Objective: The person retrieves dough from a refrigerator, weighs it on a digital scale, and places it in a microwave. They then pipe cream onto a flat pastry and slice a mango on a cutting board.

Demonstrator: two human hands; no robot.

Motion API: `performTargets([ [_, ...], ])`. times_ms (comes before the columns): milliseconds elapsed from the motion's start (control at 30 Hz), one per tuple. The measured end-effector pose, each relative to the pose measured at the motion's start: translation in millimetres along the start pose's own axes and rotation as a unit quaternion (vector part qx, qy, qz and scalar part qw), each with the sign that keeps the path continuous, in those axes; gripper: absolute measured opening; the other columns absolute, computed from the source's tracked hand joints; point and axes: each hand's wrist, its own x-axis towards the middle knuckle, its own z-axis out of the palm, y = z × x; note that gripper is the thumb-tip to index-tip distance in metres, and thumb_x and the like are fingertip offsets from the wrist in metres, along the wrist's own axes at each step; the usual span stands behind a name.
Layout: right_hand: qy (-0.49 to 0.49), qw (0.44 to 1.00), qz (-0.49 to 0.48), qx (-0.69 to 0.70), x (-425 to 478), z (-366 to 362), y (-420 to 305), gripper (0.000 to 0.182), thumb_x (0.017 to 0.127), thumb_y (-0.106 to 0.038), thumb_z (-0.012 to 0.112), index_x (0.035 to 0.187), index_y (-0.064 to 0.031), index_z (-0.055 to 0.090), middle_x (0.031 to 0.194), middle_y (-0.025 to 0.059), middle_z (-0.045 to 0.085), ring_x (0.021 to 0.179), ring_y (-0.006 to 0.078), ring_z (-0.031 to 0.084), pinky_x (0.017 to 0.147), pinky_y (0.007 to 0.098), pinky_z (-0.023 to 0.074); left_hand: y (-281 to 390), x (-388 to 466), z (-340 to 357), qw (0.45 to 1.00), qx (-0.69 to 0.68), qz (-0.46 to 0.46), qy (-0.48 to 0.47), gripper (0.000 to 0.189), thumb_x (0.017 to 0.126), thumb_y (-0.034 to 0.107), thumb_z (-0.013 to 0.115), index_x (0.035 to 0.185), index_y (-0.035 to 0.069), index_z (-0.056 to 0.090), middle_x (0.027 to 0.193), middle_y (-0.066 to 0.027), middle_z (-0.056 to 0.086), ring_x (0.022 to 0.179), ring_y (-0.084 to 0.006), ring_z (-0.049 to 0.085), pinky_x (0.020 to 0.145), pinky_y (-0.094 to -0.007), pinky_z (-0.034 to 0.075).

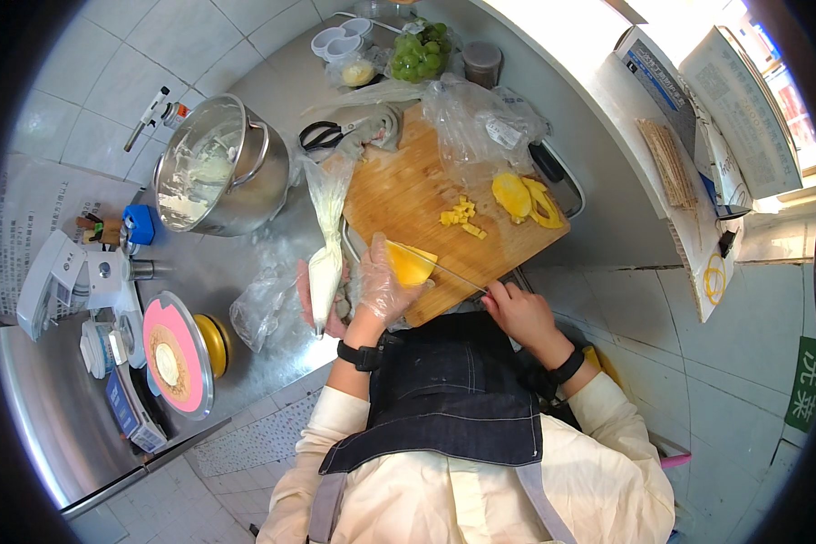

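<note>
Wearing a clear plastic glove, my left hand (pixel 383 285) grips a yellow piece of mango (pixel 409 264) above the near corner of the wooden cutting board (pixel 394 194). My bare right hand (pixel 521 311) holds a knife (pixel 457 275), whose thin blade reaches across to the mango. Whether the edge is inside the flesh I cannot tell. Diced mango (pixel 459 216) lies in a small pile on the board. Beyond it, at the right edge, are a mango slab (pixel 512 196) and curled yellow peels (pixel 544 205). A filled piping bag (pixel 326 272) lies left of my gloved hand.
A steel pot (pixel 224 166) with cream residue stands at the left. Below it, a turntable (pixel 179 355) bears a pink round with a pale dollop. Black-handled scissors (pixel 321 135), a plastic bag (pixel 483 122) and bagged green grapes (pixel 419 56) lie toward the back. A shelf (pixel 687 258) juts out at right.
</note>
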Motion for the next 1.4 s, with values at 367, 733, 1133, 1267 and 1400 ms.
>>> performTargets([
  [367,-0.007,1.000,-0.020,-0.012,6,-4,3,0.023,0.090,-0.034,0.056,0.092,-0.0115,0.053,0.067,0.0073,0.055,0.054,0.0240,0.060,0.044,0.0356,0.0478,0,2,0,1.000,0.013,-0.015,-0.010,0.100,0.061,0.042,0.081,0.132,-0.007,0.031,0.122,-0.0261,0.046,0.112,-0.0406,0.046,0.095,-0.0434,0.041],
  [733,-0.027,1.000,-0.003,-0.009,10,1,-4,0.023,0.091,-0.034,0.053,0.087,-0.0121,0.050,0.066,0.0083,0.053,0.052,0.0260,0.059,0.043,0.0379,0.0478,-11,4,12,1.000,-0.002,0.014,0.008,0.089,0.061,0.035,0.081,0.126,-0.005,0.036,0.116,-0.0230,0.046,0.107,-0.0405,0.044,0.093,-0.0438,0.039],
  [1133,-0.094,0.995,0.009,0.042,32,-17,-13,0.022,0.092,-0.031,0.051,0.085,-0.0109,0.046,0.056,0.0115,0.057,0.050,0.0312,0.060,0.042,0.0410,0.0479,-2,9,6,0.997,0.050,0.059,0.012,0.070,0.059,0.031,0.081,0.111,0.000,0.046,0.104,-0.0202,0.051,0.101,-0.0389,0.048,0.087,-0.0439,0.041],
  [1267,-0.108,0.991,0.009,0.076,42,-9,-18,0.021,0.091,-0.029,0.051,0.085,-0.0094,0.045,0.054,0.0131,0.058,0.051,0.0325,0.061,0.043,0.0417,0.0483,3,8,5,0.998,0.020,0.051,0.043,0.068,0.058,0.029,0.082,0.107,0.001,0.046,0.099,-0.0204,0.053,0.096,-0.0383,0.052,0.082,-0.0435,0.044],
  [1400,-0.124,0.988,0.015,0.087,46,3,-21,0.020,0.092,-0.027,0.050,0.088,-0.0086,0.044,0.055,0.0143,0.058,0.053,0.0338,0.061,0.045,0.0432,0.0485,-3,9,11,0.998,0.021,0.037,0.050,0.071,0.057,0.030,0.083,0.108,-0.001,0.045,0.101,-0.0211,0.053,0.096,-0.0389,0.052,0.083,-0.0436,0.044],
])
